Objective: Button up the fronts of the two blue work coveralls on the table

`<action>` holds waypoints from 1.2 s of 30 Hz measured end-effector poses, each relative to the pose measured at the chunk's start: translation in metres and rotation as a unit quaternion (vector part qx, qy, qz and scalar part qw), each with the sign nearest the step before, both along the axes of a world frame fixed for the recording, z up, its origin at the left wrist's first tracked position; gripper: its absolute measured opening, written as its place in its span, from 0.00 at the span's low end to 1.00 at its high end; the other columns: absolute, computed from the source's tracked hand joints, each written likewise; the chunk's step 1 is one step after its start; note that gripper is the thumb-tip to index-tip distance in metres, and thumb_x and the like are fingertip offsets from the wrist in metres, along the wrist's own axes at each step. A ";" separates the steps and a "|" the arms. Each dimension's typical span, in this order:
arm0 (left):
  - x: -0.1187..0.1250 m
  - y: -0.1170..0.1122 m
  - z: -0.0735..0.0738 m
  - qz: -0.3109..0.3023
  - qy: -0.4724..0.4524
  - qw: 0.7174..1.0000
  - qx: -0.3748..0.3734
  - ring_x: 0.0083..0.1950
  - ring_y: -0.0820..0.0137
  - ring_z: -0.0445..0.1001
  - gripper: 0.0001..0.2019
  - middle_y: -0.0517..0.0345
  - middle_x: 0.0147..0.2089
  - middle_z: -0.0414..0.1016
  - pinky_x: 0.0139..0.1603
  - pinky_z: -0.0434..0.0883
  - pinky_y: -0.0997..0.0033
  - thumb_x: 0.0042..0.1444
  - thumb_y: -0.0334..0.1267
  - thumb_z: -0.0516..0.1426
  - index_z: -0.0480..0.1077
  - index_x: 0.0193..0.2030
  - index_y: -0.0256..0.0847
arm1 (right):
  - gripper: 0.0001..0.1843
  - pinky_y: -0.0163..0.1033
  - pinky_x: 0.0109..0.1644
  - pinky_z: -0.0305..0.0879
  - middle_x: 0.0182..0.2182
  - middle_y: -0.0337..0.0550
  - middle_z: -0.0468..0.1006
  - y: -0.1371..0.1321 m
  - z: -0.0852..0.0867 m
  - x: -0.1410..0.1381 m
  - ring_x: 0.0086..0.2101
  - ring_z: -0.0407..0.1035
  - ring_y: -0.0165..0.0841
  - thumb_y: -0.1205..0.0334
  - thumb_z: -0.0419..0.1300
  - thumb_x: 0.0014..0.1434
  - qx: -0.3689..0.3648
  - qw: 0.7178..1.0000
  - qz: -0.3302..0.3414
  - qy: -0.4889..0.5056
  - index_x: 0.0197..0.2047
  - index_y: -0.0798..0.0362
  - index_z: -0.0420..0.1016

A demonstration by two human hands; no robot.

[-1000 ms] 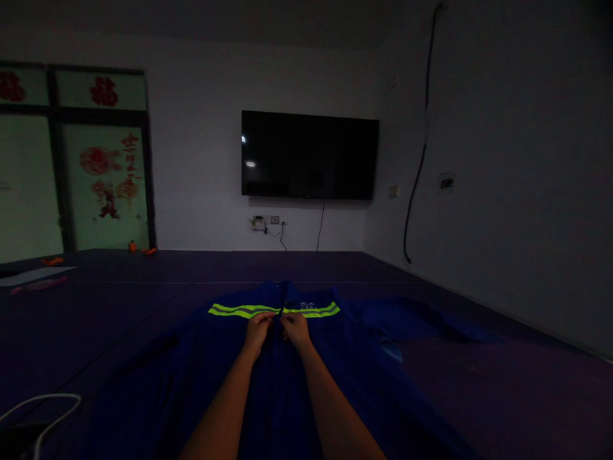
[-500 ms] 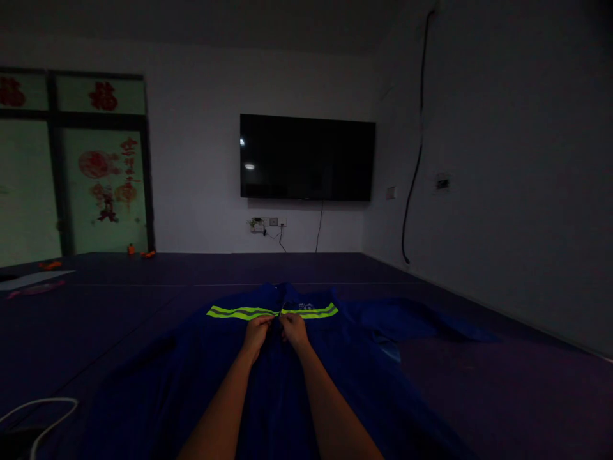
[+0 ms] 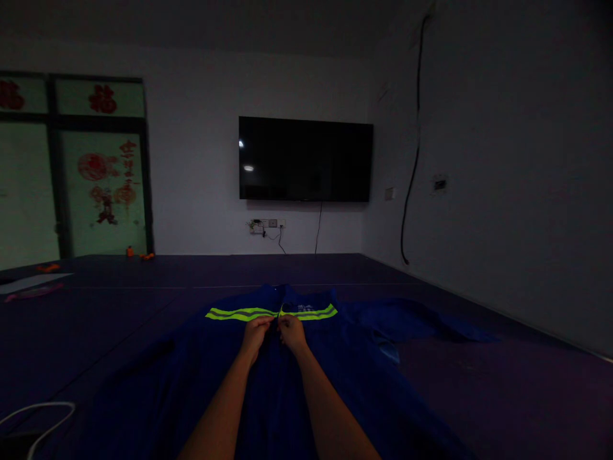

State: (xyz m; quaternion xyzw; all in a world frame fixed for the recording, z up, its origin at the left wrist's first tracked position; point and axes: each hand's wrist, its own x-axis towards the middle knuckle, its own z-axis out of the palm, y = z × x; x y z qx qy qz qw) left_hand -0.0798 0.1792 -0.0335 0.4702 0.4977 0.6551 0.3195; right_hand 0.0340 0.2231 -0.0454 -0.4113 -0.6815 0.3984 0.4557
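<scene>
A dark blue work jacket (image 3: 191, 370) lies spread out in front of me, its collar at the far end and one sleeve stretched to the right. A yellow-green reflective strip (image 3: 239, 314) crosses its chest, with pale lettering above it on the right. At the front opening, just below the strip, my left hand (image 3: 256, 334) pinches the left edge of the jacket. Close beside it, my right hand (image 3: 292, 333) has its fingers closed on the right front edge. Whether a button or a zip lies between the fingertips is too dark to see.
The jacket rests on a wide purple surface (image 3: 517, 390). A white cable (image 3: 52, 404) curves at the lower left. Small orange objects (image 3: 147, 257) and a pale flat sheet (image 3: 36, 282) lie farther off. A television (image 3: 306, 160) hangs on the far wall.
My right hand has shifted very slightly left, closer to my left hand. Both hands keep hold of the jacket's front edges, and the jacket lies as before.
</scene>
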 end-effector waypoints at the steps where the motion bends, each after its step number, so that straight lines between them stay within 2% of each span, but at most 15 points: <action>1: 0.000 0.000 0.000 0.001 0.002 1.000 -0.002 0.46 0.62 0.72 0.11 0.50 0.41 0.76 0.48 0.66 0.64 0.38 0.30 0.55 0.76 0.30 0.36 | 0.09 0.26 0.16 0.53 0.20 0.37 0.72 -0.001 0.001 0.000 0.13 0.59 0.22 0.69 0.48 0.54 0.001 1.000 -0.001 0.001 0.30 0.57 0.69; 8: -0.001 0.000 0.001 0.008 0.035 0.999 -0.019 0.44 0.63 0.73 0.13 0.51 0.39 0.77 0.47 0.66 0.64 0.40 0.32 0.54 0.76 0.33 0.36 | 0.09 0.26 0.16 0.54 0.20 0.37 0.73 -0.003 0.003 0.000 0.13 0.59 0.22 0.68 0.49 0.54 -0.003 1.000 -0.017 0.002 0.34 0.57 0.71; 13: 0.000 0.000 0.001 0.013 0.039 0.999 -0.025 0.44 0.64 0.73 0.13 0.52 0.39 0.77 0.46 0.67 0.65 0.41 0.33 0.54 0.76 0.34 0.37 | 0.09 0.26 0.15 0.55 0.20 0.38 0.72 -0.003 0.003 0.001 0.13 0.59 0.22 0.67 0.50 0.54 0.007 1.000 -0.012 0.002 0.32 0.57 0.71; 22: 0.001 0.002 -0.001 -0.002 0.022 1.000 -0.016 0.41 0.63 0.73 0.11 0.51 0.35 0.77 0.46 0.66 0.63 0.39 0.32 0.54 0.75 0.31 0.37 | 0.10 0.26 0.15 0.54 0.20 0.37 0.71 -0.002 0.002 0.001 0.14 0.59 0.22 0.68 0.49 0.54 0.005 1.000 -0.012 0.005 0.33 0.57 0.71; 32: 0.002 0.001 0.000 -0.018 0.004 1.000 -0.006 0.42 0.66 0.73 0.12 0.53 0.37 0.76 0.45 0.66 0.67 0.41 0.33 0.55 0.73 0.35 0.37 | 0.10 0.26 0.17 0.54 0.22 0.37 0.71 -0.004 0.003 0.001 0.14 0.59 0.22 0.71 0.48 0.55 0.020 0.999 -0.001 -0.028 0.34 0.55 0.70; 36: 0.003 0.001 0.001 -0.021 -0.004 1.000 -0.006 0.41 0.67 0.73 0.12 0.52 0.38 0.76 0.45 0.67 0.67 0.42 0.33 0.55 0.72 0.35 0.36 | 0.09 0.27 0.19 0.54 0.24 0.39 0.73 -0.004 0.004 0.002 0.17 0.62 0.23 0.71 0.49 0.55 0.040 0.996 -0.021 -0.073 0.35 0.56 0.70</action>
